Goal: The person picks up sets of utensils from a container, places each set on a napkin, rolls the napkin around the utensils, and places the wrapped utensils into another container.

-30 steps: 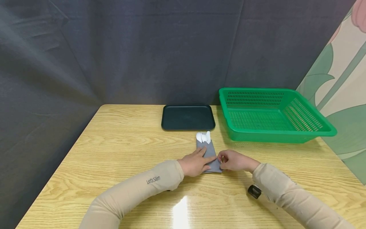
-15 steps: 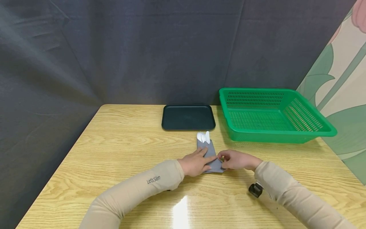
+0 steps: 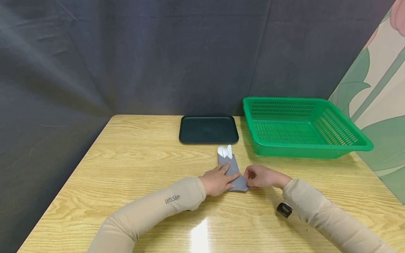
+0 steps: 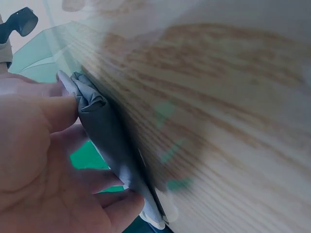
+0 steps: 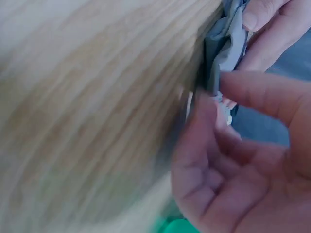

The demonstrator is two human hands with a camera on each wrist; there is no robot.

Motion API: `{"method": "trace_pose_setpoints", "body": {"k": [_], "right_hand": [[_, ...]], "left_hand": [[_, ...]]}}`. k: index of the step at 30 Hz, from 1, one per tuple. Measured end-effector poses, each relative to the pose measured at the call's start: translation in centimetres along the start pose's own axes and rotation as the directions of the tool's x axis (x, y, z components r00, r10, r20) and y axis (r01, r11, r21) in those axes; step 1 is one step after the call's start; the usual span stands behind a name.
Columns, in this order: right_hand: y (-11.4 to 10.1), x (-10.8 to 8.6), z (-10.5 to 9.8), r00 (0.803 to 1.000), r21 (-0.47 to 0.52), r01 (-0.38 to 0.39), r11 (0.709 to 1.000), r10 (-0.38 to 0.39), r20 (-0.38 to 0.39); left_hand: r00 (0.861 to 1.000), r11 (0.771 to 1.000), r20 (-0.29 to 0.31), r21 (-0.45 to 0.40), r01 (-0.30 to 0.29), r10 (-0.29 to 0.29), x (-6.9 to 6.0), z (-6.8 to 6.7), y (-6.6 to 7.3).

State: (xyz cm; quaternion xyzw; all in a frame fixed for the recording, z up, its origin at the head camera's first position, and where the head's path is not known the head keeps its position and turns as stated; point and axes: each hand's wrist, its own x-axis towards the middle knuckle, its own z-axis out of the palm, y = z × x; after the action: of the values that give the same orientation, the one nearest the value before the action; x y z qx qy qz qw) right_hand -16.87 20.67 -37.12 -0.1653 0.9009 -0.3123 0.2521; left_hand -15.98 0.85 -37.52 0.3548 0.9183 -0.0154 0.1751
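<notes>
A grey napkin (image 3: 233,168), folded into a narrow pouch, lies on the table. From its far end stick out the white heads of a spoon (image 3: 219,151) and a fork (image 3: 224,151), with a knife (image 3: 229,150) at their right. My left hand (image 3: 216,180) rests on the napkin with its fingers spread, pressing it down. At the near right corner, my right hand (image 3: 261,176) pinches the napkin's edge between thumb and curled fingers. Thick folded layers of the napkin (image 4: 104,128) show at the near end in the left wrist view. The cutlery's lower parts are hidden inside.
Behind the pouch lies a dark rectangular tray (image 3: 209,130). A large green slotted basket (image 3: 303,150) stands at the back right. The wooden table (image 3: 133,154) ends at a dark curtain (image 3: 177,59), and a flower-patterned wall (image 3: 383,105) closes the right side.
My right hand has shifted slightly right and drawn the napkin's near right corner outward. The cutlery heads have tilted a little. My left hand has stayed nearly in place.
</notes>
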Motion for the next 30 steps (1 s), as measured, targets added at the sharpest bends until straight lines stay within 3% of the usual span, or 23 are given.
{"method": "trace_pose_setpoints", "body": {"k": [3, 5, 10, 16, 22, 30], "right_hand": [[-0.4, -0.1, 0.1, 0.995, -0.052, 0.019, 0.998, -0.024, -0.098], [-0.7, -0.1, 0.3, 0.991, -0.024, 0.024, 0.999, -0.026, -0.128], [-1.4, 0.1, 1.3, 0.991, 0.098, 0.035, 0.995, -0.022, -0.135], [-1.4, 0.6, 2.2, 0.981, 0.144, -0.05, 0.988, 0.076, -0.178], [-1.3, 0.9, 2.5, 0.97, 0.111, -0.111, 0.988, 0.132, -0.202], [-1.2, 1.2, 2.6, 0.968, 0.054, -0.127, 0.99, 0.135, -0.211]], "left_hand": [[1.0, 1.0, 0.0, 0.015, -0.005, 0.005, 0.0, -0.1, 0.0], [1.0, 1.0, -0.001, 0.025, -0.006, 0.006, -0.1, -0.2, -0.1], [1.0, 1.0, 0.003, 0.003, 0.002, -0.002, -0.1, -0.3, -0.1], [1.0, 0.999, 0.012, -0.045, 0.018, -0.018, 0.2, -0.2, -0.3], [0.999, 0.994, -0.017, -0.101, 0.031, -0.032, 0.6, 0.1, -0.5], [0.997, 0.978, -0.077, -0.211, -0.003, -0.013, 0.7, 0.2, -0.9]]}}
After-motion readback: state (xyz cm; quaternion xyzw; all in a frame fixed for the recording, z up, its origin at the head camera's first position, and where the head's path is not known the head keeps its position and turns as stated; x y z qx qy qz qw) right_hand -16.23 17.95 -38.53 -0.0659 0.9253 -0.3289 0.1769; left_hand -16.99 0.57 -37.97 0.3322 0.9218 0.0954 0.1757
